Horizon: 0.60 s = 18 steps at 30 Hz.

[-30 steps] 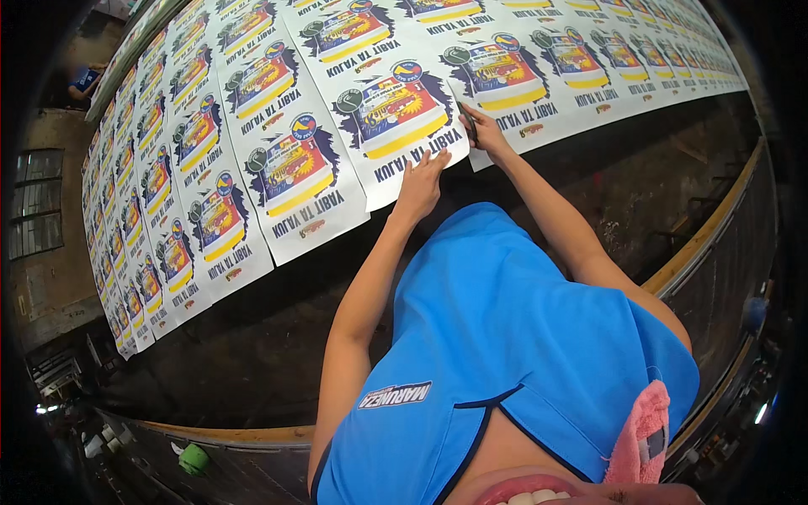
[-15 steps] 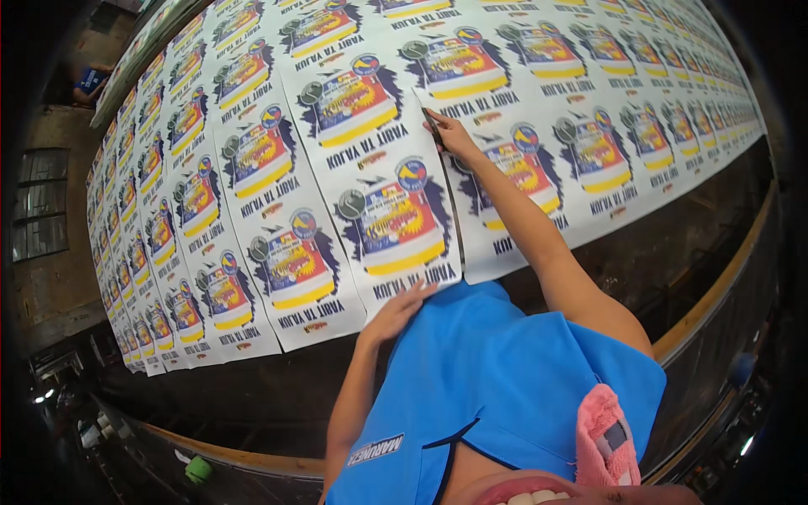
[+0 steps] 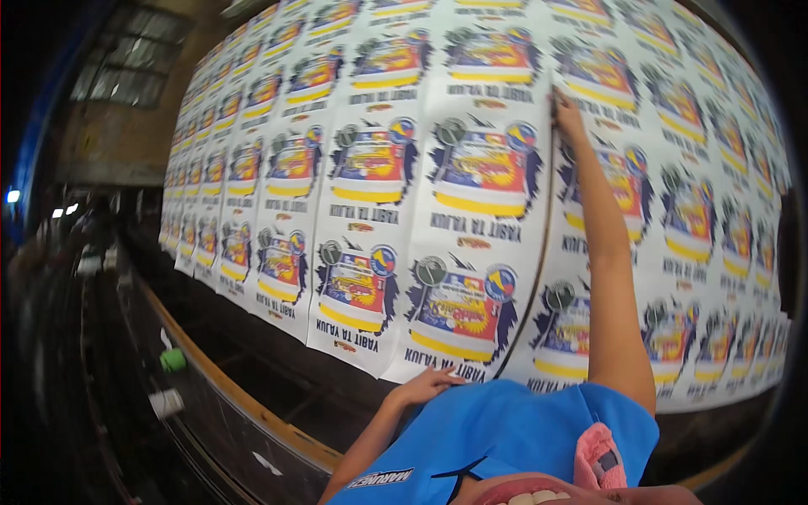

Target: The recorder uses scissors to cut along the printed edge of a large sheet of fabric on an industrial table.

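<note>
A broad white printed sheet (image 3: 396, 236) with repeated red, yellow and blue designs stretches in front of me. My right hand (image 3: 569, 118) reaches far over it, closed on a dark slim tool (image 3: 555, 108) whose kind I cannot make out. From there a dark slit (image 3: 539, 278) runs through the sheet down to its near edge, between two columns of prints. Flat on the near edge, left of the slit, lies my left hand (image 3: 431, 385), fingers outstretched and holding nothing.
A wooden rail (image 3: 227, 396) runs along the dark framework in front of the sheet. Farther left are a small green object (image 3: 172, 360) and a white piece (image 3: 167, 403). A window (image 3: 126, 59) stands at the upper left.
The view has swung, so the sheet appears shifted. My right hand is farther from me along the slit, which is longer. My left hand still rests at the near edge.
</note>
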Each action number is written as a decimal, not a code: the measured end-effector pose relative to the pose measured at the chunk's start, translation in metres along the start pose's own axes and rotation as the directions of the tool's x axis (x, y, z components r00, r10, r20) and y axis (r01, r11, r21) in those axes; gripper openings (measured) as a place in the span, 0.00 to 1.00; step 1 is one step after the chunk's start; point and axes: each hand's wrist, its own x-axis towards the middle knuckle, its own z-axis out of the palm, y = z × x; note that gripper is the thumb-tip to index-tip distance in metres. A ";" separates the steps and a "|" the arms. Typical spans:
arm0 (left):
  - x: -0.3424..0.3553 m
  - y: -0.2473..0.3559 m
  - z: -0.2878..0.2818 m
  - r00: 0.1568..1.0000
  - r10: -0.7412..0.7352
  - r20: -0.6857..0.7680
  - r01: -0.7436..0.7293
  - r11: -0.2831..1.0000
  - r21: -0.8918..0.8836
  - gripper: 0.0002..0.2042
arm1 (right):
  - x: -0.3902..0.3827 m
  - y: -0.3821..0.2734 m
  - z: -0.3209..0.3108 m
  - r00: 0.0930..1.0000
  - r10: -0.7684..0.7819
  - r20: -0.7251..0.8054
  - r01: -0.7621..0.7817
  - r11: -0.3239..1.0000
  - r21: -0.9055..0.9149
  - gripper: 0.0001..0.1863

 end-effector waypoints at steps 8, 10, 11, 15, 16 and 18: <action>0.004 0.030 0.002 0.975 -0.131 -0.181 0.101 0.980 -0.170 0.23 | -0.024 -0.047 0.037 0.995 -0.098 -0.018 0.099 0.978 0.182 0.23; 0.007 0.035 0.002 0.954 -0.140 -0.265 0.110 0.986 -0.125 0.24 | -0.077 -0.049 0.041 0.999 -0.046 -0.001 0.045 0.969 0.244 0.24; 0.012 0.039 -0.001 0.945 -0.108 -0.308 0.106 0.994 -0.022 0.24 | -0.104 -0.046 0.036 1.000 -0.016 0.003 0.014 0.971 0.240 0.24; 0.028 0.033 0.013 0.886 -0.035 -0.462 0.121 0.980 0.159 0.20 | -0.210 -0.037 0.008 0.998 0.056 -0.016 -0.052 0.976 0.213 0.24; 0.027 0.034 0.017 0.858 -0.049 -0.512 0.144 0.978 0.148 0.19 | -0.230 -0.035 -0.004 0.997 0.076 -0.026 -0.071 0.987 0.146 0.25; 0.032 0.033 0.023 0.833 0.012 -0.553 0.106 0.978 0.181 0.17 | -0.260 -0.015 -0.050 0.997 0.024 -0.078 -0.006 0.974 0.226 0.25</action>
